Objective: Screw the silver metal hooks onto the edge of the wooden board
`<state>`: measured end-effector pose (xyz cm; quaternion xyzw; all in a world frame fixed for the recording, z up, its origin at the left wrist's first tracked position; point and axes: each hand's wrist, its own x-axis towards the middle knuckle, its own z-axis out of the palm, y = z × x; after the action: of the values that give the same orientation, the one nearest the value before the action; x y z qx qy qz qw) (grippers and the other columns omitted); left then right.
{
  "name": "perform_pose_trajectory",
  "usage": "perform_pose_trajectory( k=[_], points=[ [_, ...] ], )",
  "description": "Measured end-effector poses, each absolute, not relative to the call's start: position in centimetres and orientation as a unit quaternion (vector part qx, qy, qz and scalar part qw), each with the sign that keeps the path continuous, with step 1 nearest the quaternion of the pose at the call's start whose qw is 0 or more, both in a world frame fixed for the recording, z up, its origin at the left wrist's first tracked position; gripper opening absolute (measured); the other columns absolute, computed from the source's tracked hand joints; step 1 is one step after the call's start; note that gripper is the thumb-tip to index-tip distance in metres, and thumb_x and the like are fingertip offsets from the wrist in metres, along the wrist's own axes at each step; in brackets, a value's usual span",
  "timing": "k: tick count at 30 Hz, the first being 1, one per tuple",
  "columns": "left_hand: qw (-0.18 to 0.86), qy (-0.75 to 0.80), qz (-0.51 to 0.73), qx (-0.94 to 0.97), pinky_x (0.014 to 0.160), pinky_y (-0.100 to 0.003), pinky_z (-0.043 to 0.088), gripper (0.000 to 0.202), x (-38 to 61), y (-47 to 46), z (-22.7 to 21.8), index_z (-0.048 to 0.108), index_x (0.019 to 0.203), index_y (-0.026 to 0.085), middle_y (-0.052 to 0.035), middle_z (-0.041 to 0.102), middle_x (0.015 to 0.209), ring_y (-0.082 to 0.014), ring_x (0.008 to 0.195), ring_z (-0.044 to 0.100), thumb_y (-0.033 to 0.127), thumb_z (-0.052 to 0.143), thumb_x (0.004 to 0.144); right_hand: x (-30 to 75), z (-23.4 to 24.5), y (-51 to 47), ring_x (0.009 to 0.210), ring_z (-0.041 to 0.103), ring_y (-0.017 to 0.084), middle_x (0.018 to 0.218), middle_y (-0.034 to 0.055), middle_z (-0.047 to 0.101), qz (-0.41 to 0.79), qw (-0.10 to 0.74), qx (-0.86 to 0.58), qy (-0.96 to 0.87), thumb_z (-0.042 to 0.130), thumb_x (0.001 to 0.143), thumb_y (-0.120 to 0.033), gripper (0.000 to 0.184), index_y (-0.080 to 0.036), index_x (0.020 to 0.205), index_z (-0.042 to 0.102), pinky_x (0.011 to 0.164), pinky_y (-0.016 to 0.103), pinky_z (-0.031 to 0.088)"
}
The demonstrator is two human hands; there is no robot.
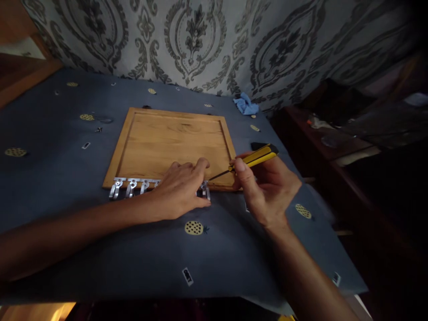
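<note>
A wooden board (174, 142) with a raised rim lies on a dark blue cloth. A metal hook rail (131, 186) with several hooks sits along the board's near edge. My left hand (182, 187) lies over the right part of the rail, fingers pressed down on it and the board's edge. My right hand (267, 185) is closed on a yellow-and-black screwdriver (249, 159). Its thin shaft points left and down, with the tip near the rail just beside my left fingertips.
The blue cloth (60, 178) with pineapple prints covers the table. A crumpled light blue rag (245, 104) lies at the back by the patterned wall. Dark furniture (334, 147) with clutter stands to the right of the table's edge.
</note>
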<state>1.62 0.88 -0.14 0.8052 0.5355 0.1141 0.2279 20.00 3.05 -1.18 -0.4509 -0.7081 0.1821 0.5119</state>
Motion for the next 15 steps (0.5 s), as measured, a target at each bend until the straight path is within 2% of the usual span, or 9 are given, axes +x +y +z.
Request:
perform_pose_trajectory(
  k=[9,15],
  points=[
    [0.227,0.530,0.127,0.807,0.096,-0.045,0.043,0.063,1.66,0.91,-0.25,0.041,0.128,0.017,-0.0115,0.067,0.115,-0.0311,0.111,0.062,0.036,0.078,0.080,19.73,-0.46,3.36,0.049,0.051,0.011,0.060,-0.0035,0.053,0.172,0.473,-0.445,-0.741,0.065,0.091,-0.037,0.019,-0.022,0.079,0.062,0.046,0.026,0.043],
    [0.232,0.530,0.120,0.807,0.096,-0.046,0.043,0.063,1.75,0.96,-0.06,0.042,0.127,0.015,-0.0119,0.067,0.115,-0.0317,0.111,0.062,0.036,0.078,0.080,19.75,-0.54,3.22,0.051,0.051,0.012,0.061,-0.0024,0.055,0.135,0.496,-0.452,-0.730,0.065,0.090,-0.039,0.022,-0.022,0.077,0.061,0.047,0.027,0.043]
  ],
)
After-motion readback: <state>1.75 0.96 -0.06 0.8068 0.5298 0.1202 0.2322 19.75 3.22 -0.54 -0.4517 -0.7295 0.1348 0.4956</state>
